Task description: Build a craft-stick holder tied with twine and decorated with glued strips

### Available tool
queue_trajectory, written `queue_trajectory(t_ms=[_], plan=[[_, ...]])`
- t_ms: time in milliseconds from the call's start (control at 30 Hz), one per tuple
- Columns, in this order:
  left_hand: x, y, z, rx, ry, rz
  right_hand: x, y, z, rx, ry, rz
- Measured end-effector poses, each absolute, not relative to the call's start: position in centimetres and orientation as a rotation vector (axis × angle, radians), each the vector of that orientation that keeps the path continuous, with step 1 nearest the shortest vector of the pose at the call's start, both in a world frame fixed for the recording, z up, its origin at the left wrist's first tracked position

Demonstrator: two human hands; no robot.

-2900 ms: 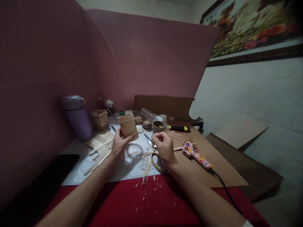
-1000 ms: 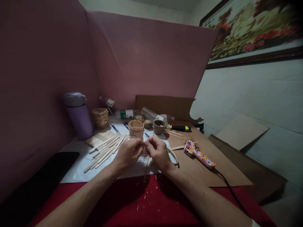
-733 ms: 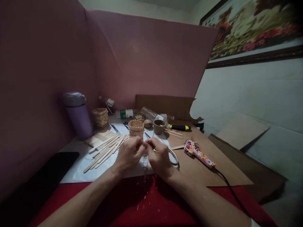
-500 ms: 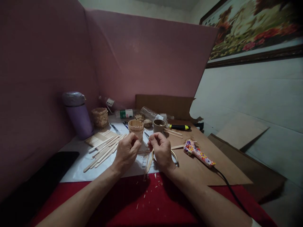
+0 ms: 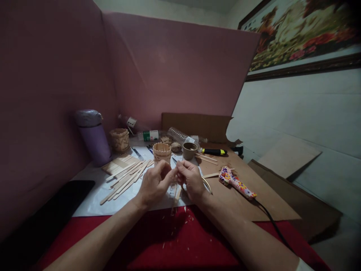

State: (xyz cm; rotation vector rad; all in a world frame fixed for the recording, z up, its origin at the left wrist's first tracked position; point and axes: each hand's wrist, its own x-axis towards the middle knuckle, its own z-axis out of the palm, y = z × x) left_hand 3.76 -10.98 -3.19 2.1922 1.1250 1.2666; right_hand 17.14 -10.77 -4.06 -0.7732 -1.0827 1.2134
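My left hand (image 5: pixel 155 185) is closed, its thumb and forefinger pinched close to my right fingertips. My right hand (image 5: pixel 191 181) is also closed in a pinch, and whatever lies between the fingers is too small or hidden to make out. Just beyond my left hand stands a small scalloped wooden cup (image 5: pixel 162 149). A gold-ringed handle (image 5: pixel 208 185) shows beside my right hand, and a grey pointed tip (image 5: pixel 174 160) pokes out past its fingers; they look like scissors lying beneath the hand. Thin wood scraps (image 5: pixel 177 195) lie below the hands.
Loose craft sticks (image 5: pixel 124 184) lie left on white paper. Behind stand a purple bottle (image 5: pixel 94 141), a second wooden cup (image 5: pixel 120 140), a brown pot (image 5: pixel 189 150) and clear plastic bottles (image 5: pixel 180 134). At right are a box cutter (image 5: pixel 214 152) and a flowered, corded glue gun (image 5: pixel 237 184).
My left hand has moved right until its fingertips meet or nearly meet those of my right hand. My right hand has shifted slightly left, and the things on the table stay put.
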Motion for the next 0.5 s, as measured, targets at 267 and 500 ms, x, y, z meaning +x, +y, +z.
queue_trajectory(t_ms=[267,500], plan=[[3.57,-10.42,-3.66,2.238,1.079,1.101,17.21,-10.74,-4.4,-0.866,-1.235,1.049],[3.59,-10.7,-3.71,2.286,1.099,1.154,17.09,-10.79,-4.67,-0.851,-1.278,1.045]])
